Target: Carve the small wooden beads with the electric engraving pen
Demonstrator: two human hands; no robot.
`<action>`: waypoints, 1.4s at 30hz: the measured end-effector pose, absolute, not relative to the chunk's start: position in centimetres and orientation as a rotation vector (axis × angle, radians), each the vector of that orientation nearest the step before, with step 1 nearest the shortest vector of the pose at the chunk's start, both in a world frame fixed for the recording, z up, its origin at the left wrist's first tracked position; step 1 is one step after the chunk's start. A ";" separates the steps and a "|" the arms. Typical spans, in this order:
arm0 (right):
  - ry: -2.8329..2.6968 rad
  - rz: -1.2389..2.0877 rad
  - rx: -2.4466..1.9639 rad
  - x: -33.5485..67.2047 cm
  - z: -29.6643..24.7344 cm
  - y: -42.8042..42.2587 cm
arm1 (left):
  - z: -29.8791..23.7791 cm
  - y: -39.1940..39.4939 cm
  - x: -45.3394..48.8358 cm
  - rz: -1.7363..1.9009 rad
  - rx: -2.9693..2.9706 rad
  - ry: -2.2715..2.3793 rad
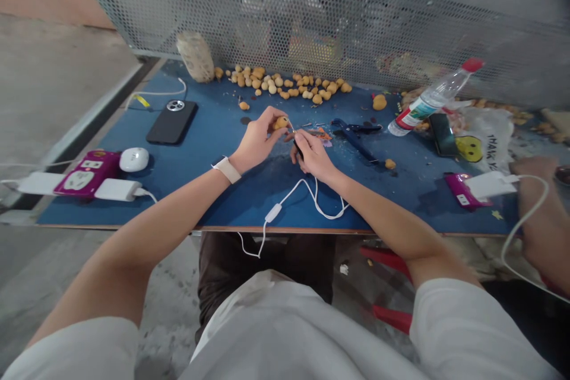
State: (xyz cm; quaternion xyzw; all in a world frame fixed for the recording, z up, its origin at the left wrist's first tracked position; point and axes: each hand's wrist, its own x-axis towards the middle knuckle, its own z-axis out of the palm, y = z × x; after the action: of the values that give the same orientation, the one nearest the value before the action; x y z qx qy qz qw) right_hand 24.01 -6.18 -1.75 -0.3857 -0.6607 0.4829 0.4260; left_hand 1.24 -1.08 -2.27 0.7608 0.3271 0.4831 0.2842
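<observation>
Between the fingertips of my left hand (257, 138), which wears a beige wristband, is a small yellow-brown gourd (281, 123). My right hand (312, 153) is closed around a pen-like tool (298, 149) with a dark handle. Its thin light tip (290, 124) reaches to the gourd's right side; whether they touch I cannot tell. A white cable (289, 195) with an inline controller (273, 212) runs up beneath my right hand. Just beyond that hand lie small orange and purple scraps (321, 135). Dark blue pliers (354, 135) rest to their right.
A row of small gourds (289, 84) lines the perforated metal screen (356, 18). A phone (172, 122) and purple power strip (91, 172) lie left. Right are a tilted bottle (427, 104), a plastic bag (492, 130), another purple power strip (465, 191) and another person's arm (541, 214).
</observation>
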 end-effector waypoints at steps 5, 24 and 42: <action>-1.646 1.245 -0.911 23.8 -1.6 -6.6 | -2.4 -1.3 1.6 1.298 1.965 0.866; -1.611 1.280 -0.982 23.7 -1.5 -6.7 | -1.9 -1.8 1.5 1.293 2.042 0.931; -1.594 1.273 -0.937 23.6 -1.4 -6.9 | -1.3 -1.9 1.6 1.325 2.040 0.996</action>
State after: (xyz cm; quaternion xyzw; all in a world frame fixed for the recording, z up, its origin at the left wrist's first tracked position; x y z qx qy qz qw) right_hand 23.59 -6.91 -1.42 -0.3761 -0.6400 0.5109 0.4336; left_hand 1.65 -1.90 -1.30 0.7507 0.3665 0.4875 0.2538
